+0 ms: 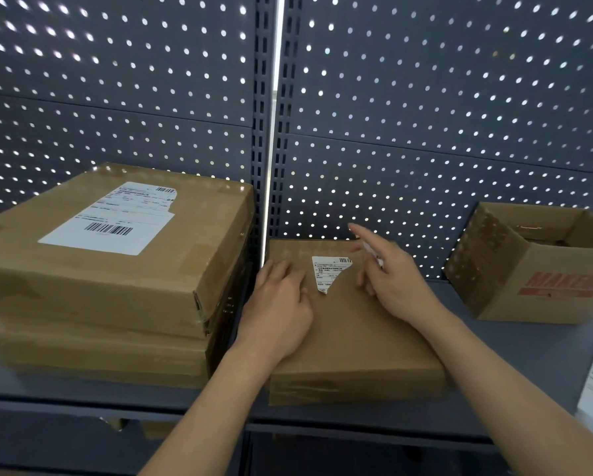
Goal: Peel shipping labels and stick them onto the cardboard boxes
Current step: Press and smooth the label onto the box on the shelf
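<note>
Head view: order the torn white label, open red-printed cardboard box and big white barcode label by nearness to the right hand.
1. Torn white label, beside the right hand.
2. Open red-printed cardboard box, right.
3. Big white barcode label, far left.

Dark grey perforated metal back panels point(425, 97) rise behind a flat dark grey metal shelf point(458, 297). Light glints through the holes, and a thin bright vertical gap point(275, 97) runs between two slotted grey uprights point(261, 97).
</note>
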Available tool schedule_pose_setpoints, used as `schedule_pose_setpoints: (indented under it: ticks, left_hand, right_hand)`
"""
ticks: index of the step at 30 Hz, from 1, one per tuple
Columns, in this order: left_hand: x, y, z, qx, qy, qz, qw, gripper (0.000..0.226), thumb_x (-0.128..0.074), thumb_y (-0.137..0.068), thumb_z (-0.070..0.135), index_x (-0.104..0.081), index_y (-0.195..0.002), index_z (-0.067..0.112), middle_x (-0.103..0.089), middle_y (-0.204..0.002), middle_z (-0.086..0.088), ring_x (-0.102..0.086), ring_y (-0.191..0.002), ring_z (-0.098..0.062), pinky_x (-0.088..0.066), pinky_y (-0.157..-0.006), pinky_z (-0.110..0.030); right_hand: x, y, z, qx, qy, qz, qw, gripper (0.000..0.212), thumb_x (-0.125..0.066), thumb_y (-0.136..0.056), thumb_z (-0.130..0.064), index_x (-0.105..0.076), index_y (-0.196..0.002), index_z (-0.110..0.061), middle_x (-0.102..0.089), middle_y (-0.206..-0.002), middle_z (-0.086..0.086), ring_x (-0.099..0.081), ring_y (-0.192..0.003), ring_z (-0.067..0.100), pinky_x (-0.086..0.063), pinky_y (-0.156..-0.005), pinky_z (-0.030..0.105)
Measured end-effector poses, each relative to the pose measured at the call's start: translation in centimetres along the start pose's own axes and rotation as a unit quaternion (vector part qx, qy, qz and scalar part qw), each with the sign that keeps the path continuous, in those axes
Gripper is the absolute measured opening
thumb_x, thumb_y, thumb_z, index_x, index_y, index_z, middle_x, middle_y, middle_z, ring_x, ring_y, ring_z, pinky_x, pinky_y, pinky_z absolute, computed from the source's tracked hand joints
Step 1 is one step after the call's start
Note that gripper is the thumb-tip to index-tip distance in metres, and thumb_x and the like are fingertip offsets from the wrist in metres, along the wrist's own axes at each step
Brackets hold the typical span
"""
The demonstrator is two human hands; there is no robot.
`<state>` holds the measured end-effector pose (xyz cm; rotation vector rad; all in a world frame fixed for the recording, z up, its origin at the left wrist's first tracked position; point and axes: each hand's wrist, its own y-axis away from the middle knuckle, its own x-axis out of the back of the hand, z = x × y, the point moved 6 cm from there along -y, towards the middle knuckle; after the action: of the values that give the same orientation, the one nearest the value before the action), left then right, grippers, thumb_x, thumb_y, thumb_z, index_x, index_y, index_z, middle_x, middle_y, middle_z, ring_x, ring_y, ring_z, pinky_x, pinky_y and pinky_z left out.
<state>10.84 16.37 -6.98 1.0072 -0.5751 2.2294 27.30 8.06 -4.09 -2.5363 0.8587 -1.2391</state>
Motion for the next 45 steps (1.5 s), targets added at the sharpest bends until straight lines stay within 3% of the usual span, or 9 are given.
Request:
schedule_pose_setpoints:
  ticks: [3,6,9,14,17,20,27,33,45]
  left_hand:
    - [0.1,0.1,0.0,0.000,0.000,0.000,1.000,0.042,-0.036,-0.104,0.023,-0.044,-0.144,0.020,-0.024,-0.160,0.007,-0.005,-0.150,-0.015,-0.018,-0.117,-0.034]
    - [0.1,0.1,0.1,-0.001,-0.002,0.001,1.000,0.042,-0.036,-0.104,0.023,-0.043,-0.145,0.020,-0.025,-0.159,0.007,-0.005,-0.150,-0.015,-0.020,-0.117,-0.035]
    - [0.1,0.1,0.1,-0.002,-0.001,0.005,1.000,0.042,-0.037,-0.104,0.023,-0.043,-0.145,0.020,-0.026,-0.158,0.007,-0.006,-0.150,-0.014,-0.021,-0.116,-0.034]
    - [0.0,0.2,0.1,-0.001,-0.004,0.005,1.000,0.043,-0.036,-0.104,0.024,-0.042,-0.146,0.021,-0.025,-0.159,0.007,-0.005,-0.150,-0.014,-0.023,-0.116,-0.035]
    - [0.0,0.2,0.1,0.000,-0.008,0.004,1.000,0.043,-0.035,-0.105,0.024,-0.040,-0.147,0.021,-0.025,-0.159,0.007,-0.005,-0.150,-0.013,-0.022,-0.116,-0.034]
    - [0.0,0.1,0.1,0.004,-0.008,0.004,1.000,0.044,-0.035,-0.105,0.024,-0.039,-0.149,0.022,-0.023,-0.160,0.008,-0.004,-0.150,-0.013,-0.022,-0.116,-0.035]
    - [0.2,0.2,0.2,0.000,-0.008,0.006,1.000,0.045,-0.035,-0.103,0.014,-0.042,-0.147,0.020,-0.025,-0.159,0.007,-0.004,-0.150,-0.012,-0.018,-0.117,-0.032]
    - [0.1,0.1,0.2,-0.001,-0.007,0.009,1.000,0.047,-0.032,-0.102,0.012,-0.042,-0.147,0.020,-0.026,-0.159,0.007,-0.005,-0.151,-0.014,-0.018,-0.117,-0.031]
    - [0.1,0.2,0.4,0.005,-0.009,0.008,1.000,0.047,-0.032,-0.103,0.015,-0.038,-0.150,0.022,-0.023,-0.160,0.008,-0.004,-0.151,-0.013,-0.017,-0.118,-0.032]
  right_hand:
    - [0.2,0.4,-0.6,-0.001,0.042,0.001,0.999,0.044,-0.045,-0.100,-0.019,-0.047,-0.138,-0.040,-0.064,-0.096,-0.014,-0.054,-0.089,0.000,-0.046,-0.082,0.027]
    - [0.2,0.9,-1.7,-0.011,0.044,-0.013,0.999,0.033,-0.062,-0.092,-0.036,-0.057,-0.125,-0.037,-0.062,-0.091,-0.006,-0.051,-0.089,0.001,-0.043,-0.080,0.017]
    - [-0.1,1.1,-2.3,-0.020,0.029,-0.036,0.999,0.038,-0.065,-0.088,-0.046,-0.056,-0.124,-0.039,-0.056,-0.096,-0.028,-0.046,-0.093,-0.023,-0.036,-0.075,0.001]
    - [-0.7,1.1,-2.3,0.028,0.066,-0.027,0.997,0.033,-0.058,-0.093,-0.041,-0.067,-0.076,-0.014,-0.058,-0.075,0.000,-0.046,-0.067,0.003,-0.032,-0.061,0.014]
    - [-0.8,1.3,-2.5,0.058,0.076,-0.040,0.995,0.017,-0.054,-0.098,-0.021,-0.069,-0.107,-0.019,-0.063,-0.097,-0.008,-0.053,-0.081,0.000,-0.036,-0.070,0.008]
    - [-1.6,1.4,-2.4,0.068,0.092,-0.084,0.990,0.035,-0.051,-0.096,-0.008,-0.062,-0.128,-0.018,-0.068,-0.110,-0.009,-0.057,-0.094,-0.001,-0.036,-0.082,0.004]
    - [-2.7,1.6,-2.2,0.066,0.141,-0.146,0.977,0.058,-0.057,-0.073,-0.073,-0.067,-0.116,-0.036,-0.056,-0.081,-0.021,-0.053,-0.080,0.003,-0.049,-0.075,0.030]
    - [-2.9,1.2,-2.5,0.110,0.132,-0.120,0.978,0.011,-0.064,-0.090,-0.036,-0.072,-0.094,-0.030,-0.050,-0.073,-0.016,-0.050,-0.073,0.005,-0.049,-0.068,0.038]
    - [-1.7,0.6,-1.4,0.021,0.052,-0.047,0.997,0.008,-0.061,-0.093,-0.019,-0.067,-0.088,-0.020,-0.058,-0.078,-0.015,-0.054,-0.078,0.002,-0.036,-0.069,0.013]
